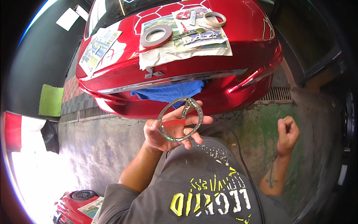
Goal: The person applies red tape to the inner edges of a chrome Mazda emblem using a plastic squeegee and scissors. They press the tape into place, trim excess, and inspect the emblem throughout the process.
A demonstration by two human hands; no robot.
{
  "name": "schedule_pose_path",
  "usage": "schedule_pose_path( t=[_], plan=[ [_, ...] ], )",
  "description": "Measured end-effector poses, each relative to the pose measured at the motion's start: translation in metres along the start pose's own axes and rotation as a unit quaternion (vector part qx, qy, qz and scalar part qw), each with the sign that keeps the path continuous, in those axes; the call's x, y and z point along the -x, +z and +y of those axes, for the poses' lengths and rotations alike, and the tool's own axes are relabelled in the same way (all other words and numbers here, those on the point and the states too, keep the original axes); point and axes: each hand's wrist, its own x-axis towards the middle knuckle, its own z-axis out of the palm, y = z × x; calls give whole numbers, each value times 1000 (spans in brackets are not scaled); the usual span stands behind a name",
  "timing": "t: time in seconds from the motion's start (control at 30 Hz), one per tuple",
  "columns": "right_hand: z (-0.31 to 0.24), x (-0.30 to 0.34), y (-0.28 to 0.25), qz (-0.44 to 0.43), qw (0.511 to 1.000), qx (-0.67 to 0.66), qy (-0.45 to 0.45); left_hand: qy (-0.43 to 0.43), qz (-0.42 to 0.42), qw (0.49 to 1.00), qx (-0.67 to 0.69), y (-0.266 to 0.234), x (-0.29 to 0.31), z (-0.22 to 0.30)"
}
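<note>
My left hand (pixel 156 135) holds up a dark ring-shaped emblem (pixel 161 129) in front of the red car. The thumb is at the ring's left side, and the fingers reach out behind it. Inside the ring, a short curved bar runs down from its top, and its surface has light, patchy marks. A flat red strip (pixel 173 122) crosses the left part of the opening; whether it is attached to the ring, I cannot tell. Off to the right, away from the car, my right hand (pixel 288 132) is raised with curled fingers. What they hold, if anything, is hidden.
On the red car (pixel 209 71), newspaper (pixel 156 59) bears a grey tape roll with red backing (pixel 168 36), a cream tape roll (pixel 223 18) and several emblem pieces. A blue cloth (pixel 167 91) hangs below the chrome trim. A black cable (pixel 242 156) runs down beside my torso.
</note>
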Motion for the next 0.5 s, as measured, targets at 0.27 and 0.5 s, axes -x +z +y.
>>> schedule_pose_path(
  t=[0.27,0.5],
  plan=[
    [28,34,2,-22,985,111,127,-34,52,997,-39,1,-12,-5],
    [-56,3,77,-149,954,-227,125,-104,111,983,-106,3,-30,-13]
  ],
)
